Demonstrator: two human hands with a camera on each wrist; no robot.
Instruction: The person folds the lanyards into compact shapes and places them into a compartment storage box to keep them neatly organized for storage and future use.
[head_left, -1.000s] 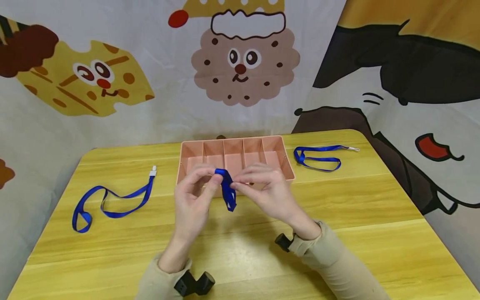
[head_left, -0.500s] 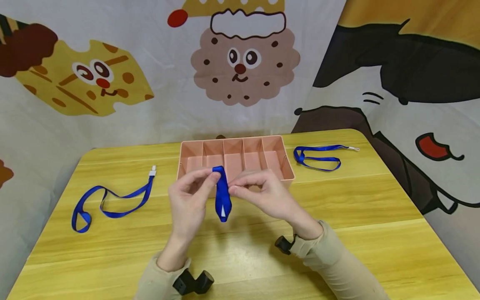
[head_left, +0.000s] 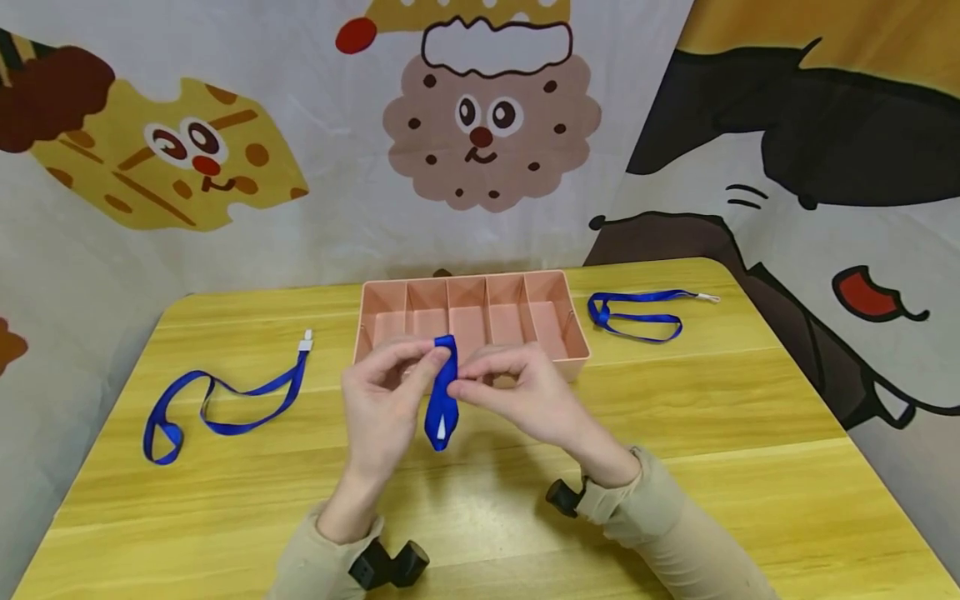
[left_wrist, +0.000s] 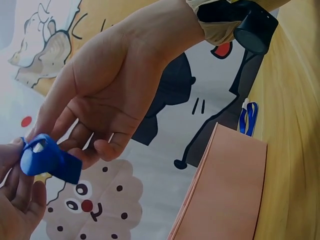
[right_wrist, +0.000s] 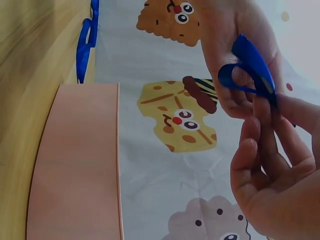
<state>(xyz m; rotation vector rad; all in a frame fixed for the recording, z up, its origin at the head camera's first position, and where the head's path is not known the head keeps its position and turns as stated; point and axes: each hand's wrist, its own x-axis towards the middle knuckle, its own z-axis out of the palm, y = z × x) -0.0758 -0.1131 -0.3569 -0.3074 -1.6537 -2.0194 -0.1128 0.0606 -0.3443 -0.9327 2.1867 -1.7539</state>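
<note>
Held up in front of the box is a blue lanyard (head_left: 442,417), folded into a short bundle with its lower end hanging as a loop. My left hand (head_left: 386,404) pinches its upper end between thumb and fingers. From the other side, my right hand (head_left: 536,396) pinches the strap's edge around the middle. In the left wrist view the blue strap (left_wrist: 52,160) curls between the two hands. A loop of the strap (right_wrist: 255,65) also shows at the fingertips in the right wrist view. I cannot see whether a clip is on the held lanyard.
A pink box (head_left: 555,325) with several compartments stands behind the hands on the wooden table (head_left: 480,533). One blue lanyard (head_left: 228,430) with a white clip lies at left; another lanyard (head_left: 648,296) lies at right. A printed cloth (head_left: 322,242) hangs behind.
The held lanyard bundle has swung from slanting rightward to hanging more upright, its lower loop dropping and shifting left. The right fingers have moved slightly left and down along it.
</note>
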